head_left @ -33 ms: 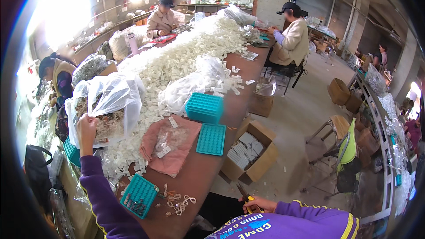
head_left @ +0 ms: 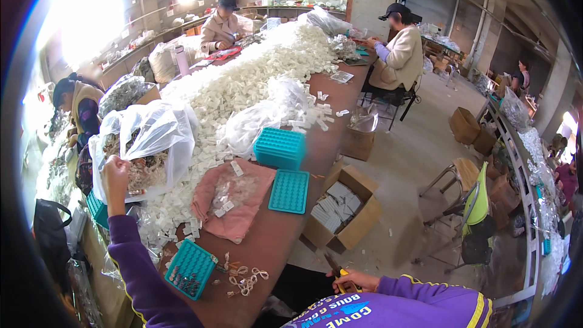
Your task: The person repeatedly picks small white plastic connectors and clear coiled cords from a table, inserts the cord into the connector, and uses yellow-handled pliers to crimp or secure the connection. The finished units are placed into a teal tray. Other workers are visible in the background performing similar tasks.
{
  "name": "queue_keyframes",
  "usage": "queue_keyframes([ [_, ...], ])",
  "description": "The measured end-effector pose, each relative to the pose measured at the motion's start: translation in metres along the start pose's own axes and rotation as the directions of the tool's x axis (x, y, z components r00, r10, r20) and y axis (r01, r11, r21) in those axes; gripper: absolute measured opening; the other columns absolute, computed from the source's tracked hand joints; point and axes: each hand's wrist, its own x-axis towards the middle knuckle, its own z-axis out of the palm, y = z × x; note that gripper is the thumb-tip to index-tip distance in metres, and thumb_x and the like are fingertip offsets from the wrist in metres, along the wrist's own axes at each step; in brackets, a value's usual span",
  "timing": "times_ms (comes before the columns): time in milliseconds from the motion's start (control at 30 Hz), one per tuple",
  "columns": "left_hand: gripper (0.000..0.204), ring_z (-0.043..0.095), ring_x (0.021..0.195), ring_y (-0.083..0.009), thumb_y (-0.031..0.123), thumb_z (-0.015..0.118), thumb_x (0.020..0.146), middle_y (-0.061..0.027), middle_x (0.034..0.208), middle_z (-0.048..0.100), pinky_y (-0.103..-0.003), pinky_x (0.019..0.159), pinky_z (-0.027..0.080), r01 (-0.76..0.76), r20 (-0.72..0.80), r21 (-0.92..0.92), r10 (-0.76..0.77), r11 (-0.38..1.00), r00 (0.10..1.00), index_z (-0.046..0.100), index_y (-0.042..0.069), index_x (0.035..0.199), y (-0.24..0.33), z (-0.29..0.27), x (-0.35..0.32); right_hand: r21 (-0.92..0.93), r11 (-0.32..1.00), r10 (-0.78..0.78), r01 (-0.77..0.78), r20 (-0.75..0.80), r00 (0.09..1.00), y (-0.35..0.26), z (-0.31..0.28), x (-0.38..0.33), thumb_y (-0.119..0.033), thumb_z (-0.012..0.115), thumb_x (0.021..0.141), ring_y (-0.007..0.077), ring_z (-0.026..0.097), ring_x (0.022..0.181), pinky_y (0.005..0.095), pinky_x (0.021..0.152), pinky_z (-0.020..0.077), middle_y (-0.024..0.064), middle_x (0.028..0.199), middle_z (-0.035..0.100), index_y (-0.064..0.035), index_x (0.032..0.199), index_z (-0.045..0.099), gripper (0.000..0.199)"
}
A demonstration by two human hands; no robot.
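My left hand (head_left: 115,176) is closed on the near-left edge of a white plastic bag (head_left: 161,123). Tangled, brownish stringy pieces (head_left: 147,170) show through the bag's opening. Low at the right, beside the table edge, my right hand (head_left: 359,280) grips scissors (head_left: 341,274) with yellow-orange handles, blades pointing up and left. A teal tray (head_left: 189,270) with small dark round parts in its near rows lies by my left forearm. Beside it sit looped cream cords (head_left: 248,280). Farther up lies a pink cloth (head_left: 234,206) with clear plastic bits on it.
A long heap of small white pieces (head_left: 243,79) covers much of the brown table (head_left: 319,146). Stacked teal trays (head_left: 280,147) and a single teal tray (head_left: 289,191) stand near its right edge. An open carton (head_left: 358,231) sits on the floor. Other people work around the table.
My left hand has shifted slightly left and down with the bag's edge. My right hand and the scissors look unmoved.
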Motion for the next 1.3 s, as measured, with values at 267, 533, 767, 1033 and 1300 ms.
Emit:
queue_keyframes([
  [267, 0.016, 0.069, 0.088, -0.0175, 0.011, 0.051, 0.100, -0.0135, 0.098, 0.071, -0.028, 0.075, 0.057, 0.234, -0.006, -0.652, -0.313, 0.721, 0.950, 0.056, 0.000, 0.109, -0.010, -0.024, 0.019, 0.002, 1.000, 0.008, -0.008, 0.005, 1.000, 0.004, -0.003, -0.001, -0.017, 0.061, 0.094, 0.0127, 0.060, 0.089, 0.0265, 0.073, 0.0510, 0.0041, 0.092, 0.060, -0.0133, 0.137, 0.046, 0.046],
  [533, 0.016, 0.069, 0.100, -0.0265, 0.011, 0.054, 0.100, -0.0209, 0.114, 0.066, -0.032, 0.085, 0.059, 0.151, 0.135, -0.988, -0.369, 0.014, 0.919, 0.053, -0.001, 0.111, 0.029, -0.050, -0.001, -0.027, 0.999, -0.018, 0.018, 0.004, 1.000, 0.006, -0.004, -0.004, -0.017, 0.058, 0.094, 0.0143, 0.063, 0.084, 0.0237, 0.064, 0.0503, 0.0048, 0.092, 0.061, -0.0119, 0.135, 0.046, 0.043],
  [767, 0.016, 0.069, 0.099, -0.0290, 0.005, 0.056, 0.098, -0.0193, 0.108, 0.066, -0.034, 0.083, 0.061, 0.263, 0.268, -0.963, -0.115, -0.056, 0.957, 0.054, -0.001, 0.113, 0.047, -0.046, -0.016, -0.012, 0.999, -0.035, 0.035, 0.009, 0.999, 0.010, -0.007, -0.002, -0.017, 0.058, 0.094, 0.0147, 0.062, 0.084, 0.0249, 0.067, 0.0514, 0.0054, 0.092, 0.060, -0.0107, 0.136, 0.046, 0.044],
  [1033, 0.013, 0.070, 0.080, -0.0165, 0.011, 0.063, 0.096, -0.0099, 0.097, 0.069, -0.025, 0.069, 0.058, 0.538, 0.548, -0.836, -0.109, -0.110, 0.829, 0.062, 0.003, 0.107, 0.097, -0.026, -0.061, -0.012, 0.998, -0.057, 0.057, 0.029, 0.998, 0.013, -0.010, -0.003, -0.017, 0.059, 0.094, 0.0146, 0.062, 0.084, 0.0267, 0.069, 0.0515, 0.0051, 0.092, 0.061, -0.0121, 0.135, 0.047, 0.044],
  [1300, 0.016, 0.064, 0.087, -0.0145, 0.010, 0.062, 0.096, -0.0038, 0.095, 0.064, -0.031, 0.082, 0.056, 0.504, 0.563, -0.725, 0.018, -0.469, 0.826, 0.060, 0.005, 0.112, 0.152, -0.054, -0.134, -0.024, 0.985, -0.170, 0.169, -0.029, 0.985, 0.002, 0.000, -0.012, -0.014, 0.061, 0.093, 0.0154, 0.062, 0.083, 0.0299, 0.074, 0.0544, 0.0056, 0.090, 0.061, -0.0118, 0.134, 0.050, 0.043],
])
